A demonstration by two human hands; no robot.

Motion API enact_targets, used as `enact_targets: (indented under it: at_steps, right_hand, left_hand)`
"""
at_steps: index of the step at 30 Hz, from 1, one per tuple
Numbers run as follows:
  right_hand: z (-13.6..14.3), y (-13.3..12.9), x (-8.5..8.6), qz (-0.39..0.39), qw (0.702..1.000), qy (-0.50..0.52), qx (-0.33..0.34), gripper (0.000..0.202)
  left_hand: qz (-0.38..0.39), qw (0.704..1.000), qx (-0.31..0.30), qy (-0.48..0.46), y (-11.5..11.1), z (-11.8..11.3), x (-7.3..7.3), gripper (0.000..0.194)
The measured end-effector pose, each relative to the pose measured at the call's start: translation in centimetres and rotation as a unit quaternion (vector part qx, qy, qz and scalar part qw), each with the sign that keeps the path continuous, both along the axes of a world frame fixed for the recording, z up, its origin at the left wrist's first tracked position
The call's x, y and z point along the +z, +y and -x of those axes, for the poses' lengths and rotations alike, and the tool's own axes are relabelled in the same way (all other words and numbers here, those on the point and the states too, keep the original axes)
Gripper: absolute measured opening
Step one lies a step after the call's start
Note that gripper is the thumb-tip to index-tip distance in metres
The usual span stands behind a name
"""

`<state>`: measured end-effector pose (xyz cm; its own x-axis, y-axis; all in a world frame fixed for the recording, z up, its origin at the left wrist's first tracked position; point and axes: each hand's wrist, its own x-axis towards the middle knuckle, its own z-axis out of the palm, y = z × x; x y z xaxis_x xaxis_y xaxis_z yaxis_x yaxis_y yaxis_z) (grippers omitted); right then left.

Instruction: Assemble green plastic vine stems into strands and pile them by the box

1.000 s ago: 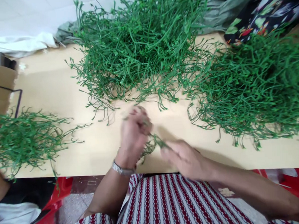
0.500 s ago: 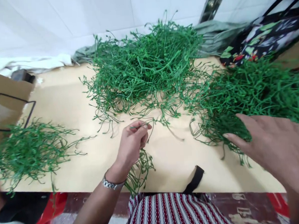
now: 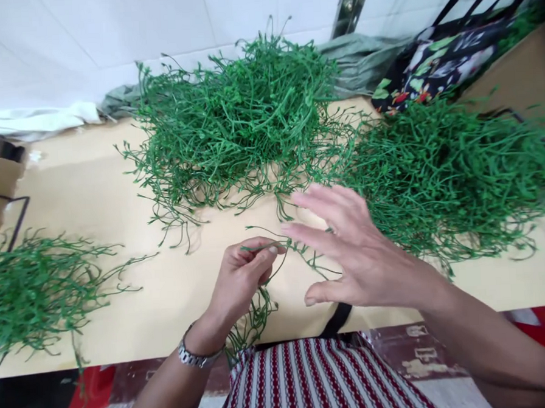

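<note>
My left hand [image 3: 248, 269], with a metal watch on its wrist, pinches a thin green artificial plant stem [image 3: 282, 261] between thumb and fingertips. The stem's branching ends stick out to the right. My right hand [image 3: 343, 249] is open over the table just right of it, fingers spread and bent, partly covering the stem's far end. A small bunch of the same stems [image 3: 250, 327] lies below my left hand at the table's near edge. Behind both hands rises a large heap of green stems [image 3: 244, 114].
Another big heap of stems [image 3: 440, 177] covers the right side, and a smaller pile [image 3: 34, 289] sits at the left. A floral bag [image 3: 439, 67] and a cardboard box [image 3: 517, 75] stand at the back right. A black strap [image 3: 337, 320] hangs over the front edge.
My right hand has moved left from the right heap to beside my left hand. The left hand keeps its pinch on the stem. The view has turned somewhat to the right.
</note>
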<state>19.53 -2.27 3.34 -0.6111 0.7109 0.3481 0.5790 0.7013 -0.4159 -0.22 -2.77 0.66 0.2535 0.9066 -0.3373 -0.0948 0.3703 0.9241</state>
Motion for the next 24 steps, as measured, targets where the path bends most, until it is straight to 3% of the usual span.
enact_targets:
  at_steps: [6,15,19,24]
  right_hand:
    - [0.4,0.6,-1.7,0.047,0.997,-0.022,0.048,0.06]
    - [0.4,-0.1,-4.1,0.017,0.997,0.063,0.033,0.032]
    - [0.5,-0.1,-4.6,0.007,0.993,0.109,0.049,0.018]
    - [0.7,-0.1,-4.8,0.02,0.991,0.117,0.069,0.021]
  left_hand:
    - [0.048,0.997,-0.039,-0.048,-0.5,-0.2,0.3,0.02]
    - [0.185,0.966,-0.093,-0.152,-0.4,-0.4,-0.5,0.012]
    - [0.199,0.959,-0.104,-0.173,-0.3,-0.5,-0.8,0.013]
    - [0.188,0.963,-0.109,-0.158,-0.5,-0.6,-0.7,0.015]
